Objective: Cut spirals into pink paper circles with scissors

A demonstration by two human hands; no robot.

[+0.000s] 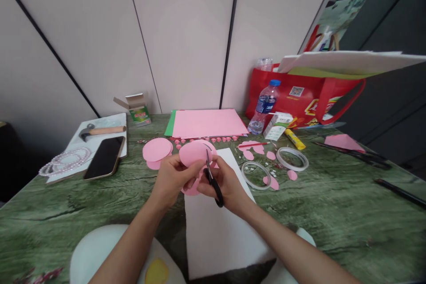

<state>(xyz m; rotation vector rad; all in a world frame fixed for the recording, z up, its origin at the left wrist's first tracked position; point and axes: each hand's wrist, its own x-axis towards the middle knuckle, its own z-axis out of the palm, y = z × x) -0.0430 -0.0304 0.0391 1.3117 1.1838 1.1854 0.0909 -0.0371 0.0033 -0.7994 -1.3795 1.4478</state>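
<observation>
My left hand point(175, 178) pinches a pink paper circle point(192, 152) above the white sheet point(216, 235). In my right hand point(229, 182) is a pair of scissors with black handles point(214, 188); their blades point up and away, at the right side of the circle. Whether the blades are cutting into the paper I cannot tell. More pink paper point(190, 190) shows below my hands, partly hidden by them. To the left lie pink paper circles point(157, 150), overlapping on the green marbled table. Several small pink rolled pieces point(223, 139) form a row behind my hands.
Pink sheets point(206, 123) lie at the back. On the right are tape rolls point(293, 159), a glue stick point(294, 139), a water bottle point(264, 106) and a red bag point(299, 97). A phone point(104, 157), hammer point(103, 131) and beads point(66, 162) lie left.
</observation>
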